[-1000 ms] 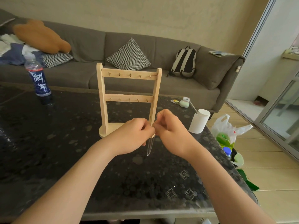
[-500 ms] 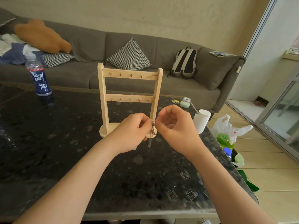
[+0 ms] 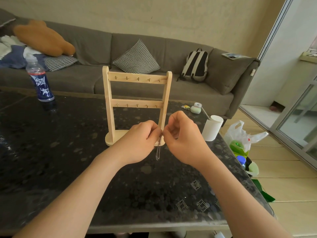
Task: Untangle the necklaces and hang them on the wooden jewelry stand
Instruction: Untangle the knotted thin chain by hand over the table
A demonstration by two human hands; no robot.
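I am pinching the necklaces (image 3: 158, 150) in my left hand (image 3: 142, 140) and right hand (image 3: 184, 140) — off the counter (image 3: 68, 152), so they are hanging loose.

We count two hands, the left hand (image 3: 140, 141) and the right hand (image 3: 181, 140). Both pinch one bunch of thin necklaces (image 3: 158, 150); how many chains are in it we cannot tell. Just behind the hands stands one wooden jewelry stand (image 3: 108, 100) with two rails (image 3: 137, 101), five hooks (image 3: 127, 77) on each. Right of the right hand is one white cup (image 3: 211, 129); far left of the left hand, one bottle (image 3: 40, 83). Beyond the hands lie two checked cushions (image 3: 136, 57) (image 3: 59, 61) and one backpack (image 3: 195, 65).
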